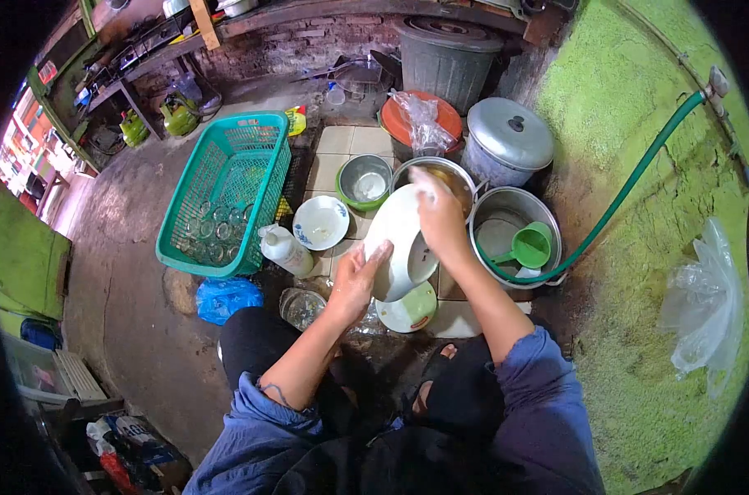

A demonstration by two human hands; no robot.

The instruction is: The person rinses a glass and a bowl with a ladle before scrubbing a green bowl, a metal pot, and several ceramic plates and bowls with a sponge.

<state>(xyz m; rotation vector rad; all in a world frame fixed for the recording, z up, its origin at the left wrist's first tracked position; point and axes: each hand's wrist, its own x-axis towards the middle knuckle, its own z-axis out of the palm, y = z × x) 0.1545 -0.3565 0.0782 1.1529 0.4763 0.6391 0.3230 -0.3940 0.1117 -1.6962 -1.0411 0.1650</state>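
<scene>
My left hand point(358, 282) grips the lower left edge of a white plate point(391, 235), which is held tilted above the tiles. At the plate's upper right side, my right hand point(442, 216) is closed and pressed against it. White suds or something pale show at its fingers, blurred, so what it holds cannot be made out. Below the plate lies a white and green dish point(407, 309). A white bowl with blue flowers point(321, 221) and a white bottle point(285, 250) stand to the left. Behind the right hand is a metal pot point(467, 177), partly hidden.
A green basket point(280, 177) with several glasses point(218, 229) stands left. On the right, a pot point(552, 210) holds a green dipper point(531, 245) and the end of a green hose point(643, 169). A lidded pot point(506, 140) and an orange-lidded bucket point(445, 120) stand behind.
</scene>
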